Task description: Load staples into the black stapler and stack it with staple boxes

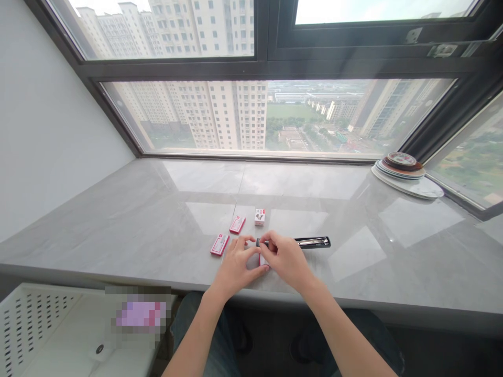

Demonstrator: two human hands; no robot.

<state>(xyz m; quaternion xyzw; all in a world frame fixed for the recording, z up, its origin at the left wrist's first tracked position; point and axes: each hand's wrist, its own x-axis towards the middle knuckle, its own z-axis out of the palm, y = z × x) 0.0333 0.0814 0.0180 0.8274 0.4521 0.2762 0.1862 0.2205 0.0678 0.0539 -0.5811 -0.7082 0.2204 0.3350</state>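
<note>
A wide counter of pale grey, stone-like slabs ran beneath a large window with thick dark frames; its polished top, faintly veined and crossed by a thin seam, threw back bright patches of daylight. A plain white wall closed the left side, and tall pale buildings rose beyond the glass, with green ground further off. At the right corner sat a stack of round plates, smooth-rimmed, white and brown, on a broader pale piece. Below the counter's front edge, at the left, stood a white basket, its side pierced by rows of slots; a blurred patch hid part of it. The person's legs were in blue denim.

Near the front edge, a slim black stapler lay opened out, its long channel metallic and shiny, running rightward from behind the right hand. That hand's thumb and fingertips were drawn close together; whether they pinched anything could not be told. The left hand was spread in a loose curve, its thumb tip at the near end of a red-and-white box, partly hidden between the hands. Two flat, oblong pink-and-white boxes lay aslant to the left, and a small, blocky white box stood just beyond.
</note>
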